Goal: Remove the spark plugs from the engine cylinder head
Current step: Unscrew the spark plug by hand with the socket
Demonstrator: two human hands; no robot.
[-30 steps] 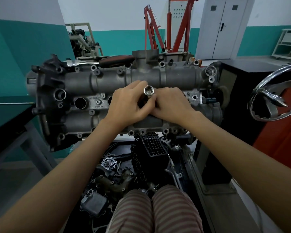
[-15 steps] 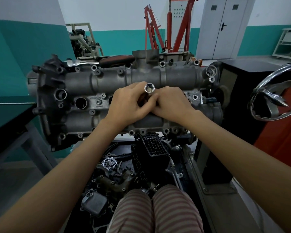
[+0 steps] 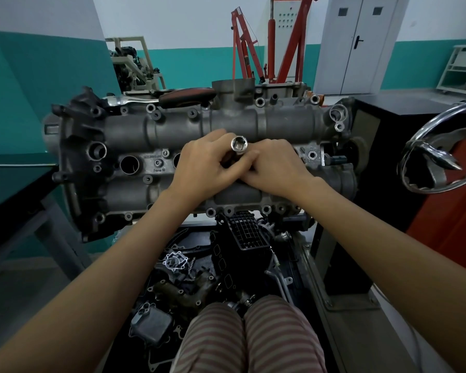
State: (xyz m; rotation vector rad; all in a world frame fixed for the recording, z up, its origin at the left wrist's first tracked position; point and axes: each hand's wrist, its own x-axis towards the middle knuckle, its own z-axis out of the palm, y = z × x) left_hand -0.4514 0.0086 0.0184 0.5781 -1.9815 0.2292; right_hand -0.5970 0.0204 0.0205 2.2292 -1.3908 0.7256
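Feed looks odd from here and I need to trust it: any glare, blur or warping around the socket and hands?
Head view: sharp at centre, the socket mouth crisp between left hand and right hand; a bright glint on its rim, no washout; wide-angle bending curves the handwheel and walls at the edges; lighting soft and even, parts below the cylinder head in shade.

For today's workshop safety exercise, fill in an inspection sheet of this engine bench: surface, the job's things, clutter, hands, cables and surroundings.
Surface: cylinder head on a stand, plug wells facing the camera; one open well at the left.
Job's things: socket upright at the middle of the head, open hex end up; ratchet lying on the far edge.
Clutter: loose engine parts piled below the head.
Hands: left hand and right hand both grip the socket, touching each other.
Cables: nothing seen.
Surroundings: red hoist, grey doors, handwheel at the right.
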